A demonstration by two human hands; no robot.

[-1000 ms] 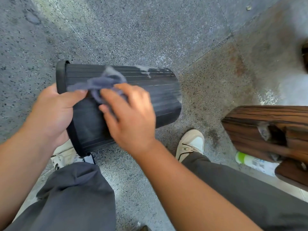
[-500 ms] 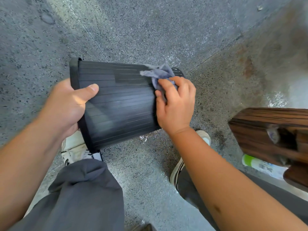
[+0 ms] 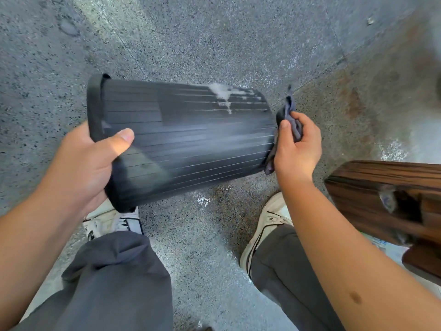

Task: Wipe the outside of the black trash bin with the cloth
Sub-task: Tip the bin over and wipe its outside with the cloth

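The black ribbed trash bin is held on its side above the floor, rim to the left, base to the right. My left hand grips its rim, thumb lying on the ribbed wall. A patch of white foam sits on the upper side near the base. My right hand is closed around the grey-blue cloth at the bin's base end, the cloth touching the bottom edge. Part of the cloth hangs below my palm.
A speckled stone floor lies under everything, wet in spots. A dark wooden piece of furniture stands at the right. My two white shoes and grey trouser legs fill the bottom.
My right hand has swept the cloth along the bin from near the rim to the base end. The bin has tilted a little and the foam patch shows again.
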